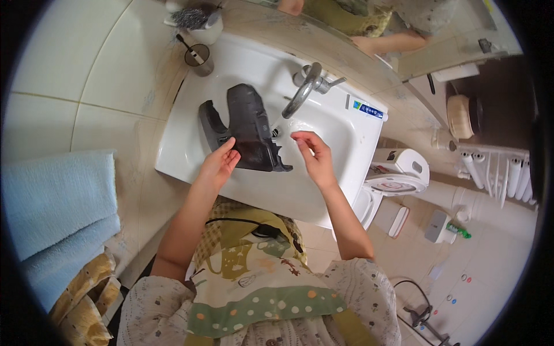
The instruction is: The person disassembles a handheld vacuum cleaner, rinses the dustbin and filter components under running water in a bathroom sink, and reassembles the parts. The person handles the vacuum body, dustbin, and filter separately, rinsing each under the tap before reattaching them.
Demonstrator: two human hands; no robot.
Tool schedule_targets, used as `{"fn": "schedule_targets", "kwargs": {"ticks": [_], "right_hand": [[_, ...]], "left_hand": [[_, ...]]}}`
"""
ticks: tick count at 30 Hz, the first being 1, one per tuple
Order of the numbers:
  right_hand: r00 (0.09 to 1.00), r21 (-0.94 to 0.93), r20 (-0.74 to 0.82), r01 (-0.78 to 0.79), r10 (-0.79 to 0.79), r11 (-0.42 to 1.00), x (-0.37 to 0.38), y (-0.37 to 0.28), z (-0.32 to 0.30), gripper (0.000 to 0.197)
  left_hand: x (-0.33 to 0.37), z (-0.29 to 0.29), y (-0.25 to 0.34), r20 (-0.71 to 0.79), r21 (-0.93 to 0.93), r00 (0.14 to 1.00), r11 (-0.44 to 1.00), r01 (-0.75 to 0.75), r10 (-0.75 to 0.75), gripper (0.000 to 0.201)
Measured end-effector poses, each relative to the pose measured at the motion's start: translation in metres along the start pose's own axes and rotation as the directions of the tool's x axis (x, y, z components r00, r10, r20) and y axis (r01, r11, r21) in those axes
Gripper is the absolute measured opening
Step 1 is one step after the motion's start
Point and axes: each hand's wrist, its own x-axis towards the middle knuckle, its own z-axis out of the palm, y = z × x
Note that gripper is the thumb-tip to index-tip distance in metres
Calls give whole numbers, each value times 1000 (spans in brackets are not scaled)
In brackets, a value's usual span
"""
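Note:
A dark, moulded plastic piece (248, 127) with a curved arm at its left and a jagged lower right edge is held over the white sink basin (199, 167). My left hand (219, 163) grips its lower left edge, thumb against the dark surface. To the right of the piece, apart from it, my right hand (314, 154) has its fingers bent and the fingertips drawn together. Whatever may be between those fingertips is too small to make out. The chrome faucet (301, 95) arches over the basin beyond both hands.
A toothbrush cup (199, 60) stands at the sink's far left corner. A toothpaste tube (369, 109) lies on the right rim. Blue towels (63, 202) hang at the left. A toilet (398, 173) stands to the right, and a mirror (369, 26) runs behind the sink.

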Motion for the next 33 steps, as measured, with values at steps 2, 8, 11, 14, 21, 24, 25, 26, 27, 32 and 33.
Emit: {"fn": "schedule_targets", "kwargs": {"ticks": [2, 8, 11, 14, 21, 24, 25, 26, 27, 32, 33], "right_hand": [[989, -134, 31, 147, -144, 980, 11, -40, 25, 36], [993, -174, 65, 109, -99, 979, 16, -51, 60, 57], [995, -171, 74, 81, -70, 982, 17, -49, 63, 58], [992, -204, 116, 82, -59, 975, 20, -45, 59, 55], [990, -201, 141, 54, -25, 978, 23, -37, 58, 58], [990, -258, 144, 47, -10, 965, 22, -36, 58, 56], [992, -289, 124, 49, -14, 956, 22, -40, 57, 56], [994, -318, 107, 49, -16, 947, 21, -45, 58, 57], [996, -345, 89, 48, -18, 937, 21, -47, 58, 57], [989, -279, -32, 129, -143, 952, 19, -31, 60, 50], [970, -268, -73, 207, -234, 941, 17, -28, 61, 48]], "left_hand": [[0, 4, -1, -34, 50, 999, 999, 16, -14, 24], [-10, 5, 1, 14, 90, 999, 995, 43, -45, 25], [-7, -2, 0, -12, 54, 999, 998, 42, -41, 30], [-5, -8, -5, 27, 49, 999, 998, 44, -45, 33], [-4, -8, -4, -10, 65, 1000, 998, 16, -16, 38], [-2, -8, -4, -21, 68, 1000, 998, 15, -13, 39], [-2, -8, -4, -26, 67, 1000, 998, 12, -10, 38], [-2, -9, -4, -36, 65, 999, 998, 9, -7, 38], [-1, -9, -3, -33, 50, 999, 999, 19, -18, 37], [-4, 2, 1, 6, -21, 998, 998, 55, -55, 32], [-2, 3, 1, -17, -16, 998, 998, 53, -53, 30]]}}
